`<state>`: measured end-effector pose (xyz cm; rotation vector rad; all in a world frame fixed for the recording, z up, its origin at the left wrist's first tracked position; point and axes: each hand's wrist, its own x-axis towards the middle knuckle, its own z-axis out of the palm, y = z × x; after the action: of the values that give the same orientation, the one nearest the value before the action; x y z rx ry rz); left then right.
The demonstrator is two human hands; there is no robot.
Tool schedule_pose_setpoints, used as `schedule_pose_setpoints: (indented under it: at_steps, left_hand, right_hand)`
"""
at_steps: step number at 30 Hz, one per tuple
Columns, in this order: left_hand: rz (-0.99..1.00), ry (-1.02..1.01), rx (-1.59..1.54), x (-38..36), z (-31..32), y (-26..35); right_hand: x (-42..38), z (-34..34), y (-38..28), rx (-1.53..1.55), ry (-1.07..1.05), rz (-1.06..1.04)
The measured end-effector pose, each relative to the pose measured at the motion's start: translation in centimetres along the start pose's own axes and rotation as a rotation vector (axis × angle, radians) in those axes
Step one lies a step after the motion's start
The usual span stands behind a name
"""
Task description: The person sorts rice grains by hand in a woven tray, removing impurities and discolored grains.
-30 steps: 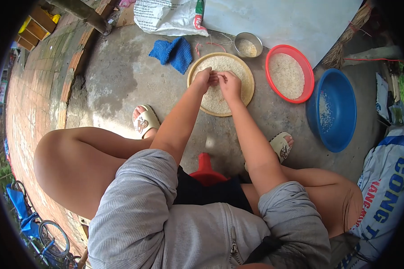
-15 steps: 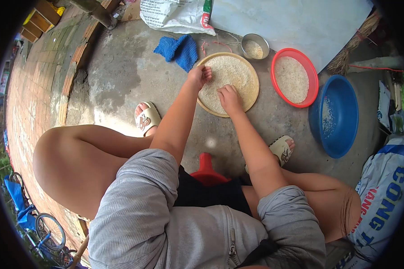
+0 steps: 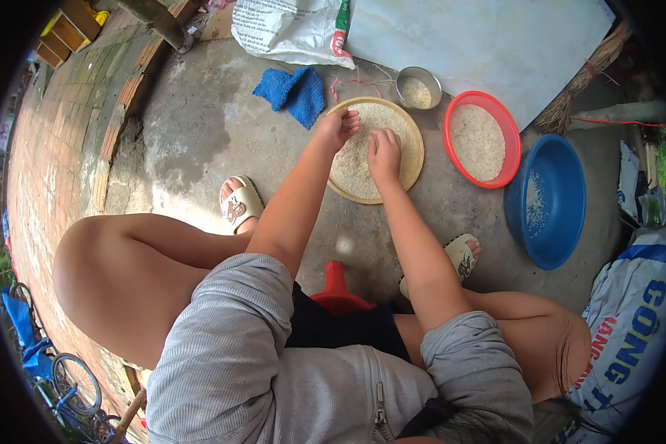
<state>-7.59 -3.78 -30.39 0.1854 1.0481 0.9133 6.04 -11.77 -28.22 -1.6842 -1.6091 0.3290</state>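
Note:
A round woven tray of white rice lies on the concrete floor in front of me. My left hand rests on the rice at the tray's left edge with its fingers curled down. My right hand lies flat on the rice near the middle of the tray, fingers spread over the grains. I cannot tell whether either hand pinches any grains. I sit on a low red stool with my knees wide apart.
A red basin with rice and a blue basin with a little rice stand right of the tray. A small metal bowl, a blue cloth and a white sack lie beyond. A printed sack is at right.
A second ago both hands met at the tray's far edge. The right hand then slid toward me over the rice and has now moved back up beside the left.

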Motion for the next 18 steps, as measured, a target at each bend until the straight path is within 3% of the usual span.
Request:
schedule_pose_setpoints:
  at_steps: [2,4,7,9,10,12,14,16,17,18]
  left_hand:
    - [-0.052,-0.011,-0.06,0.2,-1.0,0.5]
    - [-0.05,0.042,-0.051,0.3,-1.8,0.1]
    - [-0.126,0.182,0.088,-0.3,-1.8,-0.8]
    - [-0.12,0.183,0.124,-0.6,-1.0,-1.6]
    - [-0.114,0.185,0.16,-0.6,-0.6,-2.0]
    - [-0.106,0.158,0.174,-0.4,0.5,-2.8]
    - [-0.054,-0.078,-0.095,-0.1,1.8,-3.7]
    - [-0.086,-0.096,-0.104,0.2,2.4,-3.5]
    - [-0.077,-0.067,-0.085,0.1,2.4,-3.3]
    - [-0.066,-0.036,-0.064,0.2,2.2,-3.1]
  right_hand:
    - [-0.8,0.6,0.9,-0.031,-0.267,-0.274]
    - [-1.3,0.9,1.0,-0.058,-0.28,-0.289]
    - [-1.1,1.3,1.9,-0.047,-0.33,-0.117]
    - [-0.3,1.1,2.2,0.059,-0.208,0.068]
    - [0.2,1.0,2.0,0.058,-0.204,0.068]
    - [1.3,0.3,1.0,0.343,-0.054,0.097]
    - [2.0,-0.5,0.1,0.403,-0.157,0.092]
    - [2.6,-1.0,-0.1,0.492,-0.261,0.077]
    - [2.5,-1.6,-0.1,0.454,-0.124,0.029]
    - [2.0,-2.0,0.2,0.454,-0.123,0.029]
